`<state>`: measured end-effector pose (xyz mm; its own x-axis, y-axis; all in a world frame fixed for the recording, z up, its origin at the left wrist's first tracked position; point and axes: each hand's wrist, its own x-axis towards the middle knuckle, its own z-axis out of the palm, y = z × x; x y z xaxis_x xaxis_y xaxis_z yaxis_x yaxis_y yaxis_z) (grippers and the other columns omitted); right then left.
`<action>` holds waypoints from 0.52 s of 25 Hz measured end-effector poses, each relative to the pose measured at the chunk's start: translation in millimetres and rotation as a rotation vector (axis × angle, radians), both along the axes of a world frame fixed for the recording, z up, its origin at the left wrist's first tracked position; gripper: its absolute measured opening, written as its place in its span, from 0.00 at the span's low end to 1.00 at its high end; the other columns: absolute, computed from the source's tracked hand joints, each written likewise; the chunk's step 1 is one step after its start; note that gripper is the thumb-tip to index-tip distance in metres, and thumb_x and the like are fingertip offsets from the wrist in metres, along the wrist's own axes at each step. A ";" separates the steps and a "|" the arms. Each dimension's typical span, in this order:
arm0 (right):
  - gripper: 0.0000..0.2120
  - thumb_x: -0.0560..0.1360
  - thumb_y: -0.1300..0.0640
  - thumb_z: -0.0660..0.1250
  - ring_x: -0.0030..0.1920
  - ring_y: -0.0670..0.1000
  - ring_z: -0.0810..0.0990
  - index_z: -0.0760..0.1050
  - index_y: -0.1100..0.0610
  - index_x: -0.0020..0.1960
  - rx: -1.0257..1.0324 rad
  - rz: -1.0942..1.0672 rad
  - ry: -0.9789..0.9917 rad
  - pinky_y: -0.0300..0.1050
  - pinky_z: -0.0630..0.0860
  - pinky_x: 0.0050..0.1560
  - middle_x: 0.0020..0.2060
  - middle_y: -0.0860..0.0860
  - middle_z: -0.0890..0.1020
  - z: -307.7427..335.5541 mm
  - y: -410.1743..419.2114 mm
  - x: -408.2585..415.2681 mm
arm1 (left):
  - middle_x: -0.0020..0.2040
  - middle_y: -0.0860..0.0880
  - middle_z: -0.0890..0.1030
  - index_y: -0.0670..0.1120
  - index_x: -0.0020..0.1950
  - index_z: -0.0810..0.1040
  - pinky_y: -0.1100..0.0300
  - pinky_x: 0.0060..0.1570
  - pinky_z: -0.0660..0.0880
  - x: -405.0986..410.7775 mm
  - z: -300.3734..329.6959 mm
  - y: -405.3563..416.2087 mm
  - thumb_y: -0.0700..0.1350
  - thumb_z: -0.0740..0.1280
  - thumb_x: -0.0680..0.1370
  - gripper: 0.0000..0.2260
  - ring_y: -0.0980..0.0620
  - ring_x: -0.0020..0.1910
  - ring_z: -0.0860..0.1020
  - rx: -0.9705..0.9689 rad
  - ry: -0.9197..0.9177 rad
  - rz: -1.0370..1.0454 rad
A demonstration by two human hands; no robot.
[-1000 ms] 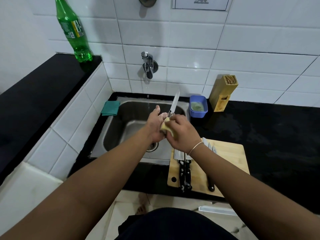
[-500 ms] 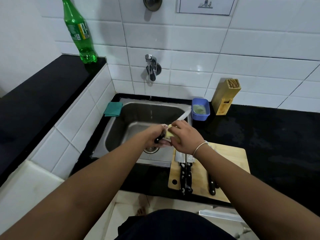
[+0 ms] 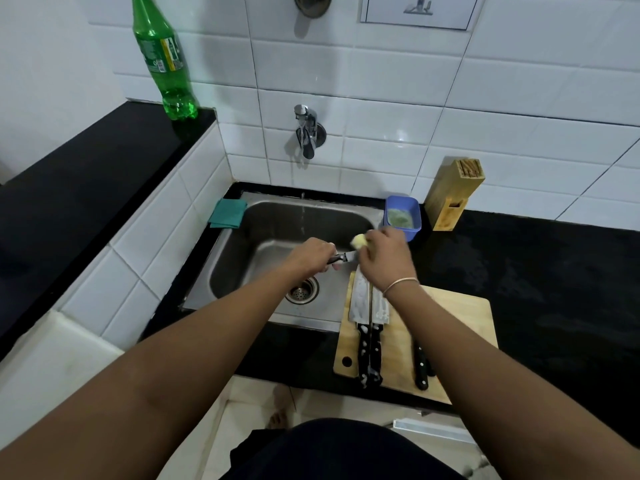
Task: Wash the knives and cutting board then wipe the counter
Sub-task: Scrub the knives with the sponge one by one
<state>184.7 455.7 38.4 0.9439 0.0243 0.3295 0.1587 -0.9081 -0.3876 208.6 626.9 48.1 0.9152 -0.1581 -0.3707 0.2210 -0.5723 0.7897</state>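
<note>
A: Over the sink [image 3: 221, 271], why does the left hand [image 3: 311, 254] close around the knife [image 3: 341, 258] by its handle?

B: I think so that the blade points to the right hand [image 3: 384, 258], which is closed on the sponge [image 3: 358, 241] and covers most of the blade.

A: And the other knives [image 3: 369, 306]?

B: They lie soapy on the board [image 3: 460, 317], just beside the sink, probably waiting for rinsing under the thin stream from the tap [image 3: 306, 133].

My right hand [image 3: 382, 258] hides most of the blade of the knife [image 3: 341, 258] I'm holding; my right forearm covers the third knife's blade (only its handle [image 3: 420, 367] shows).
</note>
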 end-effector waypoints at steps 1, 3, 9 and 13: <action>0.11 0.74 0.57 0.66 0.54 0.58 0.73 0.79 0.61 0.54 0.004 0.119 -0.058 0.52 0.74 0.56 0.51 0.58 0.78 -1.5 10.9 -5.8 | 0.36 0.47 0.76 0.45 0.38 0.75 0.49 0.49 0.77 0.8 0.9 -0.5 0.41 0.59 0.81 0.13 0.49 0.36 0.74 -0.048 0.012 0.023; 0.11 0.74 0.58 0.67 0.52 0.57 0.73 0.79 0.61 0.54 -0.002 0.275 -0.158 0.50 0.74 0.53 0.50 0.58 0.78 -4.3 17.0 -14.5 | 0.35 0.44 0.78 0.45 0.34 0.75 0.55 0.36 0.71 1.4 3.3 3.5 0.38 0.60 0.78 0.13 0.50 0.32 0.71 -0.121 0.033 0.054; 0.12 0.75 0.60 0.68 0.53 0.59 0.75 0.80 0.62 0.57 -0.114 0.207 -0.188 0.57 0.76 0.54 0.52 0.60 0.79 -12.7 -42.8 -7.0 | 0.34 0.47 0.81 0.41 0.37 0.82 0.61 0.30 0.64 -0.4 0.5 12.0 0.39 0.60 0.78 0.14 0.55 0.30 0.71 -0.087 -0.004 -0.049; 0.12 0.75 0.58 0.67 0.56 0.56 0.73 0.79 0.61 0.58 0.031 0.087 -0.198 0.52 0.74 0.60 0.53 0.57 0.78 -7.4 -43.9 -1.5 | 0.36 0.49 0.77 0.40 0.50 0.79 0.63 0.27 0.69 -3.4 -3.1 14.0 0.40 0.60 0.81 0.09 0.53 0.32 0.72 0.014 -0.053 -0.118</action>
